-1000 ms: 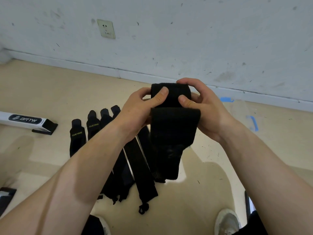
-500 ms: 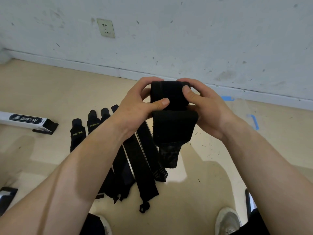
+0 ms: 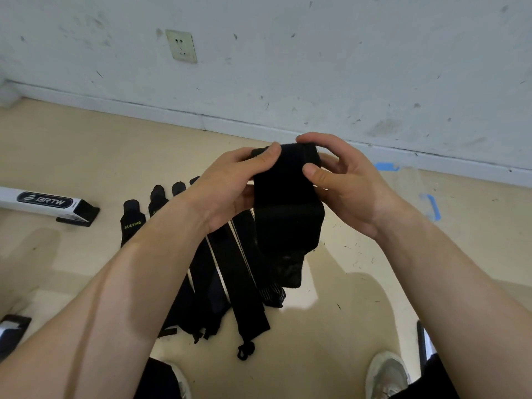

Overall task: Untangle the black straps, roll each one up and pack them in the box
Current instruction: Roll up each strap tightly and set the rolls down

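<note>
Over at the left edge of the frame, a long white box (image 3: 43, 201) marked BRTW lies on the floor (image 3: 72, 156), its dark end turned toward the middle. Just right of it, the loose straps (image 3: 230, 283) lie side by side on the floor in a fanned row. Their rounded tips point toward the wall (image 3: 345, 67), and the leftmost one carries yellow lettering. A socket (image 3: 181, 46) sits on the wall in the upper left.

At the centre of the frame, the left hand (image 3: 227, 191) grasps the held strap (image 3: 285, 197) from the left. Its thumb lies across the upper left corner of the wound part, and its fingers pass behind the fabric, where they cannot be seen. The strap is raised above the floor, between the two hands. Its upper part is wound into a flat roll, and a short free tail hangs down from it in front of the loose straps.

The right hand (image 3: 348, 188) grasps the same strap from the right. Its thumb presses on the right edge of the roll, and its fingers (image 3: 312, 138) curl over the top edge.

Farther right, strips of blue tape (image 3: 433, 207) are stuck to the floor near the wall. A pale shoe (image 3: 387, 372) shows at the lower right.
</note>
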### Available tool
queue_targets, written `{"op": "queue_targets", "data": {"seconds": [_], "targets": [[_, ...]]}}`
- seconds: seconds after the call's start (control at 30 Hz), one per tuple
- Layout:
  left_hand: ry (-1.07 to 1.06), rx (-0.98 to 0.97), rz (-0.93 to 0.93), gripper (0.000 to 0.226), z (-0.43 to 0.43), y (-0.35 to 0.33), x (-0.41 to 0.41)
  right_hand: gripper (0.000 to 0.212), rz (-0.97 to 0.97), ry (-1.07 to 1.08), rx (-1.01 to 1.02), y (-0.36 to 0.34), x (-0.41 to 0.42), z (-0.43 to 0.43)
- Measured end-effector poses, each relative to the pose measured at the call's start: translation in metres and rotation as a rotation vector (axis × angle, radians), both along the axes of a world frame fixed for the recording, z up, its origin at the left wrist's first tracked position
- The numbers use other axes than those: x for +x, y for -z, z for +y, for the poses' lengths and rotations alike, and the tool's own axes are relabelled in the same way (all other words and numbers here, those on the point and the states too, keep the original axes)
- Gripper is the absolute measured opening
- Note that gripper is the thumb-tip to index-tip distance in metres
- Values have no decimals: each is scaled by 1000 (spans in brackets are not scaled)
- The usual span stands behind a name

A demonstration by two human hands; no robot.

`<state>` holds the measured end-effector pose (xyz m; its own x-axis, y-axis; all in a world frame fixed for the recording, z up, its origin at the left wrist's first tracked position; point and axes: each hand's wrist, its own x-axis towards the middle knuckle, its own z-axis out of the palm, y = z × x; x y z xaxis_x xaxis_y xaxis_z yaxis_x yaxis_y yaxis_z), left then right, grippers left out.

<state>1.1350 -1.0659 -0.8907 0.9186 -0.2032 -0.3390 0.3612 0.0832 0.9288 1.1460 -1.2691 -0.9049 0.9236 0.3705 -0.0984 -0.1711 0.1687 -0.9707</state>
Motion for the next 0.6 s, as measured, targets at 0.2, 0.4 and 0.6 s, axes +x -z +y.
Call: {"op": "queue_targets", "data": {"seconds": [0.2,0.4,0.6], "targets": [[-37,-34,-84,34,2,1,0,39,128,-7,-84,-8,1,0],[-65,-23,-146,46,0,6,1,34,107,9,-252,-5,0,5],[-24,50,-89,49,-1,5,0,31,79,40,-147,-2,1,3]]}}
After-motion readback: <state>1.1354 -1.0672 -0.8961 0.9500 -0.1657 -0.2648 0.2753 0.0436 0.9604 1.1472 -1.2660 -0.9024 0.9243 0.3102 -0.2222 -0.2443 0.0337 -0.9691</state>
